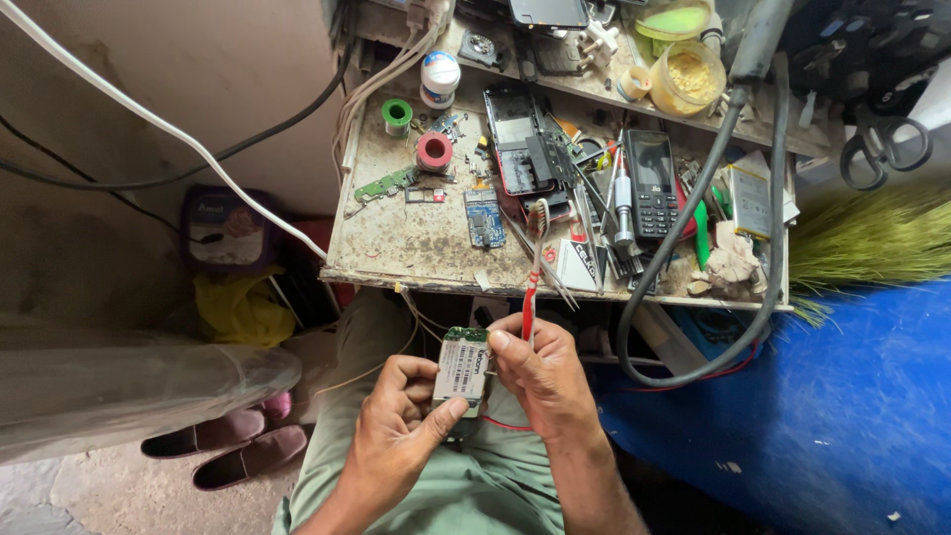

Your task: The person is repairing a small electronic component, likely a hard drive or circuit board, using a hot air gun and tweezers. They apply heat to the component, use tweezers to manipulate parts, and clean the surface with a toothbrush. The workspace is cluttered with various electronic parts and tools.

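- Here, a small circuit board (463, 368) with a pale label on its face is gripped from both sides, just below the front edge of the cluttered workbench (396, 253).
- The left hand (396, 428) is closed on the board's lower and left edges, with the thumb pressed against the bottom corner.
- The right hand (535, 372) is clamped on the board's right edge by the thumb, while a red-and-white toothbrush (533, 266) is pinched in the same hand's fingers.
- The toothbrush is held upright, its bristled head raised over the workbench's front edge.
- On the workbench, straight above the board, a blue circuit board (484, 218) is laid flat.
- An opened phone (520, 149) is seen further back on the workbench, and a black keypad phone (653, 186) is placed to its right.
- A red tape roll (434, 152) and a green tape roll (397, 115) are set toward the workbench's left rear.
- A thick black cable (693, 213) is looped down over the workbench's right front; what it is plugged into cannot be made out.
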